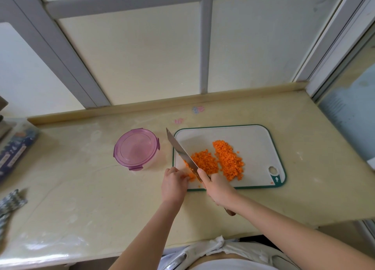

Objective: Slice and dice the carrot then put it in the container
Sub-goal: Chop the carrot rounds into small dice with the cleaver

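Note:
Diced carrot point(228, 160) lies in two orange heaps on a white cutting board point(253, 140) with a green rim. My right hand point(218, 186) grips the handle of a cleaver point(180, 150), index finger along the blade's spine, the blade slanting across the board's left part. My left hand point(174, 184) has its fingers curled on a few carrot pieces point(190, 176) at the blade's left side, near the board's front left corner. A round container point(137, 150) with a pink clip lid on stands left of the board.
The beige counter point(81, 188) ends at a raised back ledge below a window. A patterned box point(16, 150) and a folded cloth point(10, 202) lie at the far left. Small stickers point(197, 109) mark the counter behind the board.

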{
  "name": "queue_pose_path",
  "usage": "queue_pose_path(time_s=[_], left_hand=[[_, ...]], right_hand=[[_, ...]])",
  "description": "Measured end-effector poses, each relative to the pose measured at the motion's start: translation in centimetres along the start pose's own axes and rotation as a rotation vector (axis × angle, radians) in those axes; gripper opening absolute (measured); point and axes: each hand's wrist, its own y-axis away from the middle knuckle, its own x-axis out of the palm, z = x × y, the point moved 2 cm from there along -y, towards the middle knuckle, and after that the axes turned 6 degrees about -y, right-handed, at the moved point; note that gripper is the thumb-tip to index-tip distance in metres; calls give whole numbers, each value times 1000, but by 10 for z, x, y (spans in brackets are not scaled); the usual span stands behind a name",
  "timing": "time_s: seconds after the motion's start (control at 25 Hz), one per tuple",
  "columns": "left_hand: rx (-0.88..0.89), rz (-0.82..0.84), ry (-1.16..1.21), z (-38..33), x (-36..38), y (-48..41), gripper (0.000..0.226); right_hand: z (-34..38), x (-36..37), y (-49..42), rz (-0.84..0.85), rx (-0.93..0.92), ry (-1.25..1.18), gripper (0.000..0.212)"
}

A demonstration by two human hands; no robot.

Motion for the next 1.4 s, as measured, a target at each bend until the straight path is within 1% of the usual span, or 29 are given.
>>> queue_pose_path(time_s=[0.08,0.2,0.48,0.64,0.84,0.96,1.2,1.4], left_hand=[[1,3,-26,0,1,0,15],[4,9,-63,0,3,-1,16],[9,1,-54,-1,2,-1,14],[10,11,-62,0,2,-1,16],[-2,3,-16,1,2,-1,12],[0,-6,29,2,1,-1,12],[23,-13,45,4,1,1,11],[32,-20,45,3,1,1,9]], right_hand=[[-5,5,1,25,20,26,60],[-10,10,1,18,68,80,63],[-3,14,-6,-11,55,177,63],[-9,11,-10,-10,45,79,62],[-8,3,-7,-32,79,-67,61],[-6,-1,-2,5,97,-113,57],[-9,5,4,67,162,-133,56],[-9,11,2,57,142,-15,61]])
